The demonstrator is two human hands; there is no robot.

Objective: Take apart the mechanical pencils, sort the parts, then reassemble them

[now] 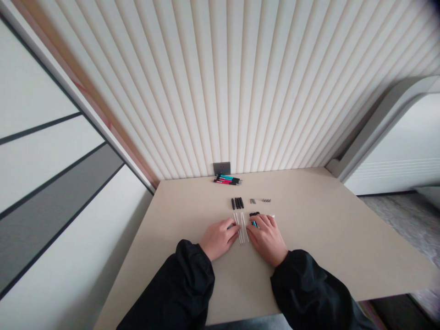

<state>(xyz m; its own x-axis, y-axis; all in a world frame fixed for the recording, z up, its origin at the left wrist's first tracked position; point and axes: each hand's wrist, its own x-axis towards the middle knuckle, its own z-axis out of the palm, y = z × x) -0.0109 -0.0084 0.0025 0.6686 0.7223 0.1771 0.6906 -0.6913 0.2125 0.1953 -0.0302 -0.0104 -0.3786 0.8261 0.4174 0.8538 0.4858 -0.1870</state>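
Note:
Several thin white pen refills point(242, 227) lie side by side on the table between my hands. My left hand point(218, 238) rests on their left, its bent fingertips touching the leftmost ones. A small dark piece point(230, 225) shows partly under those fingers. My right hand point(266, 236) lies on the right side of the refills, with its thumb side by the rightmost one. Its fingers are spread over black and blue pen barrels point(254, 223), which they partly hide. A small white tip point(272, 216) shows beyond the right fingers.
Behind the refills lie several black grips point(237, 203), with small metal parts point(253, 201) and springs or similar bits point(266, 200) to their right. Assembled blue and red pens point(227, 180) lie near a dark wall socket point(222, 168). A ribbed wall point(220, 91) borders the table point(172, 206).

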